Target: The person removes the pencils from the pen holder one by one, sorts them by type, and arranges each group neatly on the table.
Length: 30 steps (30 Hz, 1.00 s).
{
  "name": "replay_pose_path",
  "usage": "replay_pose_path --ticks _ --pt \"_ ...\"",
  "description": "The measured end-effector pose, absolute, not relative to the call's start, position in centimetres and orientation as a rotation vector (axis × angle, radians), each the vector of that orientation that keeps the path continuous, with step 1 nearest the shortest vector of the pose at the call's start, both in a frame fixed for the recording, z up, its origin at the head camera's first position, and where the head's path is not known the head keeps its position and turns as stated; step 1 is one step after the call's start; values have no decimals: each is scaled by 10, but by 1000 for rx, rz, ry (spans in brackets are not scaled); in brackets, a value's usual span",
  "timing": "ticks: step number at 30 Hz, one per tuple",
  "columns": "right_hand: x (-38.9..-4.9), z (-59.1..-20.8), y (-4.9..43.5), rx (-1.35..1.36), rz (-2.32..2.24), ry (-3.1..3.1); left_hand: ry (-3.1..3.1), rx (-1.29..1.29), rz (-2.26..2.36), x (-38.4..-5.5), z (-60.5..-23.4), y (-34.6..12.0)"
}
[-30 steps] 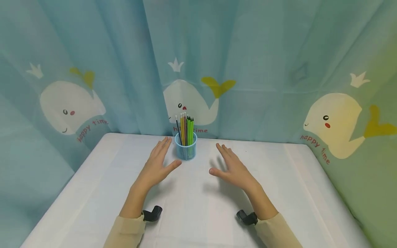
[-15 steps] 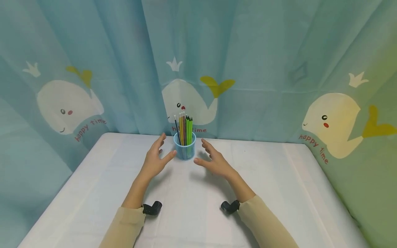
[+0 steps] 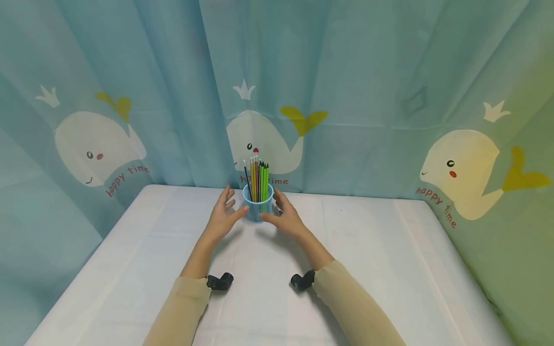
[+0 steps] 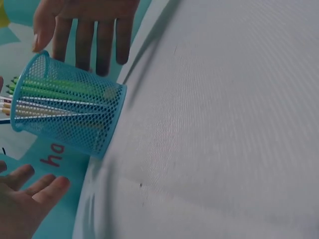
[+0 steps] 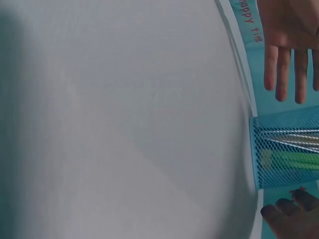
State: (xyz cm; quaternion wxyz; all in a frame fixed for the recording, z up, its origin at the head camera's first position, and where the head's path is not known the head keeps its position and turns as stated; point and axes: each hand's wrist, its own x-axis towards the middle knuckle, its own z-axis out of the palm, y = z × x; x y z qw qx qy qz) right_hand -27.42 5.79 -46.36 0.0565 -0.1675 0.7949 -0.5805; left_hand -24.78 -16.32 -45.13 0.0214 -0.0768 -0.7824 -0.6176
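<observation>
A light blue mesh pencil cup [image 3: 255, 211] stands upright near the back of the table, with several pencils [image 3: 259, 180] in it: green ones with dark tips, others yellow, brownish and dark with white ends. Beside its left side is my left hand [image 3: 221, 218], fingers spread and slightly bent, a gap between it and the cup. My right hand [image 3: 286, 218] is close at the right side, its thumb overlapping the cup's front; whether it touches, I cannot tell. In the left wrist view the mesh cup [image 4: 70, 104] lies between both hands, and neither grips it.
A white cloth [image 3: 368, 269] covers the table. Behind the back edge hangs a blue-green curtain [image 3: 368, 96] with printed whales. Black wrist cameras [image 3: 220, 281] sit at both cuffs.
Both hands have come closer to the cup, the right one moving left and forward, the left one a little inward. Their fingers are more bent than before. The cup has stayed in place.
</observation>
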Motion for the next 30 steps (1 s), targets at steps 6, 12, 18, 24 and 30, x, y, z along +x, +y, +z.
replay_pose_path --ticks 6,12,18,24,30 --pt "-273 -463 52 -570 -1772 2387 -2498 -211 -1934 -252 -452 -159" --pt "-275 -467 51 -535 -1752 2426 -2500 -270 -1918 -256 -459 -152" --pt "-273 -468 52 -483 -1815 2368 -2475 -298 -1934 -255 -460 -146" --pt "-271 -470 56 -453 -1852 2348 -2482 -283 -1895 -252 -461 -142" --pt "-269 -470 60 -456 -1906 2335 -2519 -265 -1943 -247 -458 -140"
